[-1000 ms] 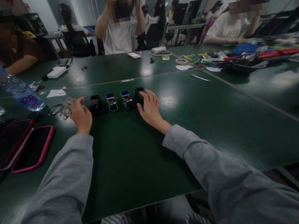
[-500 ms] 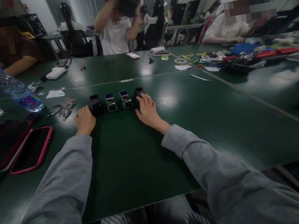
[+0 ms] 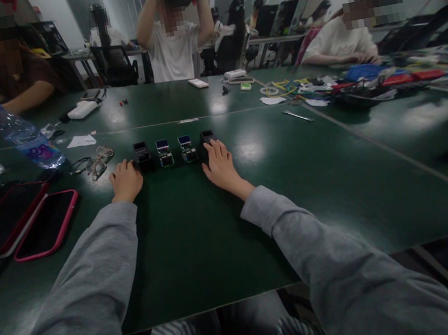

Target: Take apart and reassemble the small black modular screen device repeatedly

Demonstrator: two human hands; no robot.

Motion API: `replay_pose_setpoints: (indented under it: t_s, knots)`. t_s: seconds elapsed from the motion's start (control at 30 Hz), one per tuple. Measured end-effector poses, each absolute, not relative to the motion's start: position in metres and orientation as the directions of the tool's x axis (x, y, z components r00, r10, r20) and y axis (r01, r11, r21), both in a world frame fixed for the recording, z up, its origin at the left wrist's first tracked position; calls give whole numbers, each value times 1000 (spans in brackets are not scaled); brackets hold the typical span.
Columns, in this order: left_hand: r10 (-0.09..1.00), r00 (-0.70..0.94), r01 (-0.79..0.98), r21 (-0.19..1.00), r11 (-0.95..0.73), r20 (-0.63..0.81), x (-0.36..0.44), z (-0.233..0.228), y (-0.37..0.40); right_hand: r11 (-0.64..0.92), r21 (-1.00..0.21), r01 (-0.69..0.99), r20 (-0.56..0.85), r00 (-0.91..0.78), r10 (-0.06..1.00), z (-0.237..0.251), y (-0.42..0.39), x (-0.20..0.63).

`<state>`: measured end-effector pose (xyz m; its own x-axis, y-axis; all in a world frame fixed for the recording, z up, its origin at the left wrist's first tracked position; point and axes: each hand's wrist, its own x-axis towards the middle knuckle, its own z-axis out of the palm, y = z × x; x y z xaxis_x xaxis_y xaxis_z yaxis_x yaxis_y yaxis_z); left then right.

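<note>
At the far left of the green table (image 3: 184, 238), two water bottles lie tipped over, the nearer one (image 3: 25, 136) with a blue cap and a coloured label. In front of them sit dark phones, one in a pink case (image 3: 45, 224), side by side near the table's edge. A pair of glasses (image 3: 95, 162) rests just beyond, close to a scrap of white paper (image 3: 80, 141).

The person's left hand (image 3: 126, 180) rests on the table with its fingers curled loosely under, knuckles up, just beside the left black box (image 3: 142, 154); whether the fingertips touch the box I cannot tell. That box starts a short row of four small things standing close together: next come two small circuit modules with blue tops, the left module (image 3: 164, 152) and the right module (image 3: 186, 147), and then the right black box (image 3: 207, 138). The right hand (image 3: 219, 165) lies flat, fingers spread a little and stretched forward, their tips on the near side of the right black box, not wrapped round it.

Farther right lies a slim metal tool (image 3: 297, 116), well apart from the row, and beyond it a heap of coloured cables and parts (image 3: 360, 83). Other people sit along the table's far side.
</note>
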<state>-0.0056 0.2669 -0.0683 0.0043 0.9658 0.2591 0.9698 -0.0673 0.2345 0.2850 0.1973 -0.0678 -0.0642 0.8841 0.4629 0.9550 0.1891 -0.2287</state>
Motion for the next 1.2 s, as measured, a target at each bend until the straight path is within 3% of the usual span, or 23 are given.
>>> replay_pose_setpoints:
  t_s: [1.2]
  knots:
    - [971, 38, 980, 181, -83, 238, -4, -65, 264, 156, -261, 953, 518, 2, 855, -64, 198, 288]
